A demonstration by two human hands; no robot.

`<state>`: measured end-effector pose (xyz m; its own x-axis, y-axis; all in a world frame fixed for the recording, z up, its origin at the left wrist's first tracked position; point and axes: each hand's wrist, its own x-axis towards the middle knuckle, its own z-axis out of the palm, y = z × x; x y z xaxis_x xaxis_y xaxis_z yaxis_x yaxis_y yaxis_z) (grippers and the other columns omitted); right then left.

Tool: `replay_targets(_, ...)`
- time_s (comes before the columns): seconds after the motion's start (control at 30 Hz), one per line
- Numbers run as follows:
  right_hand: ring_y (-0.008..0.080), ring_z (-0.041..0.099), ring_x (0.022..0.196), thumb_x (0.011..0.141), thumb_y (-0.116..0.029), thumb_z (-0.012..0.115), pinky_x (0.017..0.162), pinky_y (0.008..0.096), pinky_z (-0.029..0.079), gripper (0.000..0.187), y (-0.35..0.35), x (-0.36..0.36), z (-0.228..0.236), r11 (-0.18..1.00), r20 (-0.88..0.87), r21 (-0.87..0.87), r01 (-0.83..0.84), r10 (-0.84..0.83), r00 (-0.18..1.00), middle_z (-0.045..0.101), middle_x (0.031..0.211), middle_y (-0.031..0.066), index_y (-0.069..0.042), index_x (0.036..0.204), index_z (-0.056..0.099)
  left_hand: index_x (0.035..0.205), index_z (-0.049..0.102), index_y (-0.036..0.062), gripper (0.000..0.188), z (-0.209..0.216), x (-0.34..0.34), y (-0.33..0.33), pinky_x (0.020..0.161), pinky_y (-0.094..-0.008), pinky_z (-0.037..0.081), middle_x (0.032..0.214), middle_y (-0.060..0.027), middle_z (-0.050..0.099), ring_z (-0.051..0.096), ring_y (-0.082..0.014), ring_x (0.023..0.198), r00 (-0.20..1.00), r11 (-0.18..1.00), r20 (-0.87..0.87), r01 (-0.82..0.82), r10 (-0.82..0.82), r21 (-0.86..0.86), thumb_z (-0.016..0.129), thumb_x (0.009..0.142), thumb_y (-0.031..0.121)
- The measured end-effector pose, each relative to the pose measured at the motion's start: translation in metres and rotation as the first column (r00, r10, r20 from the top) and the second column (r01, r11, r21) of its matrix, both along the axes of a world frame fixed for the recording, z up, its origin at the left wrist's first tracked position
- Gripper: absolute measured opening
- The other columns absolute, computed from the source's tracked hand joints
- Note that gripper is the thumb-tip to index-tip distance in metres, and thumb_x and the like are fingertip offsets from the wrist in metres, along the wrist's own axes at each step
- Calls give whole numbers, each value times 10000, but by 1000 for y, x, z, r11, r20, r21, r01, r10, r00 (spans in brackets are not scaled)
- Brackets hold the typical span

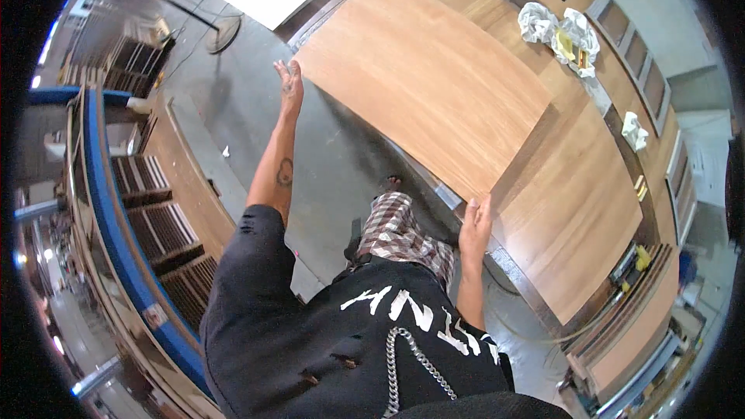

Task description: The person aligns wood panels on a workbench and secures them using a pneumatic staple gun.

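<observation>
White wads (537, 23) (crumpled) lie beyond the panel (427, 85).

Head view looked steeply down and forward from wearer's head, left fisheye of side-by-side pair. Black shirt (310, 349) loomed nearest, lower centre; wood panel (425, 81) lay farther out, upper centre; grey floor (330, 151) lay deeper, left of centre. Straight edges bowed toward round dark rim.

A round-based stand (225, 35) rests on the grey floor (252, 101). Small bright lights (48, 254) glow at far left, beyond a blue-edged rack (106, 190).
</observation>
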<state>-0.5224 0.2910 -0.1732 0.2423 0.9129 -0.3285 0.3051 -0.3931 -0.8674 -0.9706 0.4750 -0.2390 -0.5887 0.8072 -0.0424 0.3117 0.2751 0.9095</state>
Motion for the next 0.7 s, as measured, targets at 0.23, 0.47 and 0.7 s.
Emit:
replay_targets(0.23, 321, 477, 1255, 961, -305, 550, 1027, 383, 405, 696, -10, -41, 1, 987, 84, -66, 144, -139, 987, 365, 1412, 314, 74, 1445, 223, 1483, 47, -51, 765, 2, -26, 25, 1150, -338, 153, 1564, -202, 93, 128, -286, 1445, 995, 993, -3, 97, -97, 67, 389, 1000, 435)
replay_targets(0.47, 247, 500, 1217, 930, -125, 594, 996, 320, 423, 658, -24, -55, -19, 949, 42, 92, 301, -306, 951, 451, 1371, 240, 68, 1442, 227, 1333, 419, -47, 452, -28, -63, 69, 871, -353, 439, 1020, -120, 615, 542, -205, 912, 960, 970, -138, 241, -243, -34, 462, 994, 248)
replay_targets(0.7, 362, 557, 1166, 893, -330, 629, 971, 393, 441, 785, -10, -64, -36, 918, -3, 79, 388, -389, 921, 516, 1297, 293, 58, 1437, 218, 1469, 126, -44, 703, -53, -143, 67, 1038, -389, 418, 1296, -242, 508, 554, -306, 1165, 893, 945, 319, 271, -319, 184, 526, 982, 268)
